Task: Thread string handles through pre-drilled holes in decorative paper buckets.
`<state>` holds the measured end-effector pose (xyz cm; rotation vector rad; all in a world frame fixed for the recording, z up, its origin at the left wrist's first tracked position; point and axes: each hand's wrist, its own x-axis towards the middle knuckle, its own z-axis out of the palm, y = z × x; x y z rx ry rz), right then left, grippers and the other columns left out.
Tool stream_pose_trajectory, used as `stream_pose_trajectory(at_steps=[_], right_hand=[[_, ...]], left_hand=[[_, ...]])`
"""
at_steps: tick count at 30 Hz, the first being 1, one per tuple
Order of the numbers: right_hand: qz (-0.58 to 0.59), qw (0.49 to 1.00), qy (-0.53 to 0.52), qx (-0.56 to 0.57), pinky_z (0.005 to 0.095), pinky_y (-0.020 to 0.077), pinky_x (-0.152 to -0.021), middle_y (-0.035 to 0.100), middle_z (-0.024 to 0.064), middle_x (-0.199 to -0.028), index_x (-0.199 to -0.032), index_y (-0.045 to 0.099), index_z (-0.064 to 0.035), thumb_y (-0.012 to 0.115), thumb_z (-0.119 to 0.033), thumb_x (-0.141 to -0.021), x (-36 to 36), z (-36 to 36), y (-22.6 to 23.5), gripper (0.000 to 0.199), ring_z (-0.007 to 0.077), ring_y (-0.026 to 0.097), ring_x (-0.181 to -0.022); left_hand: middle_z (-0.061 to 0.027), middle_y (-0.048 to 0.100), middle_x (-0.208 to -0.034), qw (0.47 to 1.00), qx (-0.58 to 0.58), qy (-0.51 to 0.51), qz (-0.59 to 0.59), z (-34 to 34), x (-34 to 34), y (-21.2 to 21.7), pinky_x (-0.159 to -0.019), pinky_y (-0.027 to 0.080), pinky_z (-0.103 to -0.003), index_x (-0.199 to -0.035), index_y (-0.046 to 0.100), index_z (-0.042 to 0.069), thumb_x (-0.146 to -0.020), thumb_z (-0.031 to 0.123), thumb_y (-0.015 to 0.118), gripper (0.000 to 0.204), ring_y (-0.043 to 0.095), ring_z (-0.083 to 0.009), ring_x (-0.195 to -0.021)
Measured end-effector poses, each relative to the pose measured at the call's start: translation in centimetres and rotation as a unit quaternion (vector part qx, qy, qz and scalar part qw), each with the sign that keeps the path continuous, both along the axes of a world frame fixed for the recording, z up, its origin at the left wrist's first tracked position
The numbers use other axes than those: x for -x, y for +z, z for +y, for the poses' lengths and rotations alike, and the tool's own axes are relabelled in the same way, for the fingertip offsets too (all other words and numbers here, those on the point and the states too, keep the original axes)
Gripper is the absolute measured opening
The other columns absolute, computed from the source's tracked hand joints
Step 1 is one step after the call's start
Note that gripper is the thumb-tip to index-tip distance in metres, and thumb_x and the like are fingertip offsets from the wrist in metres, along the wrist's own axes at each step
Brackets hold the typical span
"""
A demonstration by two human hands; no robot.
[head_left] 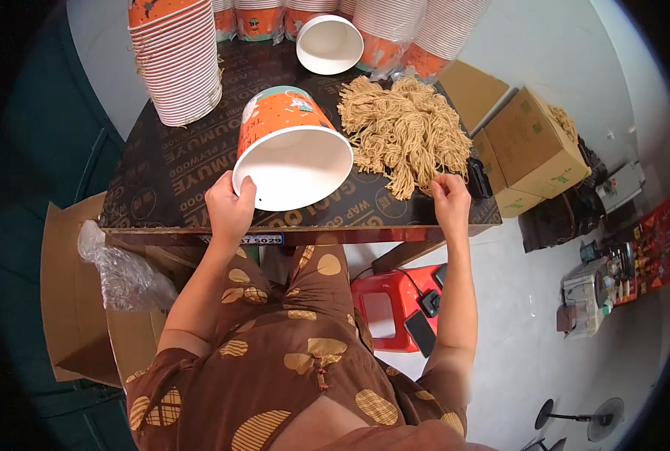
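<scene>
Head | left hand [228, 204] fingers clamp paper bucket [290, 146] rim | right hand [451, 200] pinches stringy cords [406, 131]

Orange paper bucket [290, 146] with white inside, tipped on its side, open mouth facing the person, at the table's front edge, pile of tan string bundles [404, 131] lying loose just right of it

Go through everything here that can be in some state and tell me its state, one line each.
Orange paper bucket: tipped toward the person, empty, left hand on its rim.
Tan string pile: loose heap, right hand pinching strands.
White bucket: lying open, empty.
Bucket stack: nested, leaning.
Cardboard boxes: closed.
</scene>
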<state>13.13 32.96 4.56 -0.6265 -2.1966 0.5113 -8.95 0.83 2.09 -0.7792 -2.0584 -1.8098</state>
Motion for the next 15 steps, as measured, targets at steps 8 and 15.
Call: stream_pose_trajectory(at_steps=[8, 15], right_hand=[[-0.036, 0.988, -0.032, -0.146, 0.0439, 0.0443, -0.07, 0.055, 0.0142, -0.078, -0.076, 0.059, -0.0028, 0.064, -0.005, -0.081, 1.6, -0.8, -0.4, 0.007, 0.0347, 0.055, -0.079], [-0.037, 0.99, -0.039, -0.133, 0.0453, 0.0431, -0.069, 0.054, 0.0158, -0.078, -0.08, 0.056, -0.0019, 0.059, -0.002, -0.084, 0.5, -1.8, -0.4, 0.005, 0.0359, 0.054, -0.079]], left_hand=[[-0.0162, 0.06, -0.067, 1.0, 0.004, -0.001, 0.002, -0.1, 0.0, 0.0, -0.057, 0.046, -0.035, -0.079, 0.061, -0.008, -0.084, 0.009, 0.058, 0.018, 0.061, -0.021, -0.059], [-0.0151, 0.06, -0.067, 1.0, 0.0, -0.007, 0.002, 0.0, -0.1, 0.1, -0.056, 0.045, -0.034, -0.078, 0.061, -0.008, -0.084, 0.009, 0.059, 0.019, 0.06, -0.0196, -0.057]])
